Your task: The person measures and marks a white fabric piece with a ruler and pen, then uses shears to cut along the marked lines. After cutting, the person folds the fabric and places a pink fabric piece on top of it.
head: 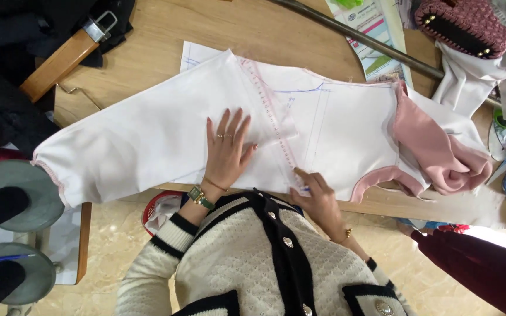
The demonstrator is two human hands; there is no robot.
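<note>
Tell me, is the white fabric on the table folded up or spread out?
Spread out: the white fabric lies flat across the table, the left hand pressing it.

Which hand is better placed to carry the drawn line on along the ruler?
Probably the right hand: it pinches what looks like a pen at the clear ruler's near end. The left hand lies flat on the white fabric, apparently pinning it.
</note>
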